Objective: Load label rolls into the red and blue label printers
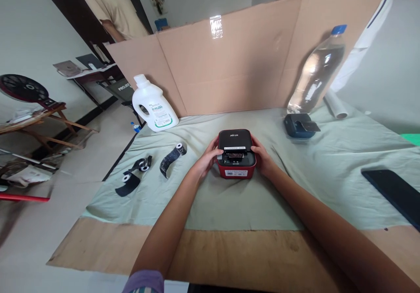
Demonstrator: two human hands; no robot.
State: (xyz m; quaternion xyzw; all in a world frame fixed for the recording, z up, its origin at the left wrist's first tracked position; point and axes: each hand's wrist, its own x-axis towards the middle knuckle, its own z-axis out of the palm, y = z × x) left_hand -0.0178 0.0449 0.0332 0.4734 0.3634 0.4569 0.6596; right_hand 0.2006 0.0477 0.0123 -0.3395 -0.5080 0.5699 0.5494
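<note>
A small red and black label printer (235,142) sits on the green cloth in front of me, with white stickers on its lid and front. My left hand (208,158) wraps its left side, thumb on the top edge. On the opposite side my right hand (263,158) grips it the same way, fingers partly hidden behind the casing. Dark printed material shows in the slot across the top. To the left lie a partly unrolled black label roll (171,158) and other loose black rolls (129,184) with white cores.
A cardboard sheet (226,78) stands behind, between a white jug (154,104) and a large clear bottle (316,74). A dark blue device (299,125), a white roll (336,104) and a black phone (393,194) lie right. A person (113,4) stands beyond the cardboard.
</note>
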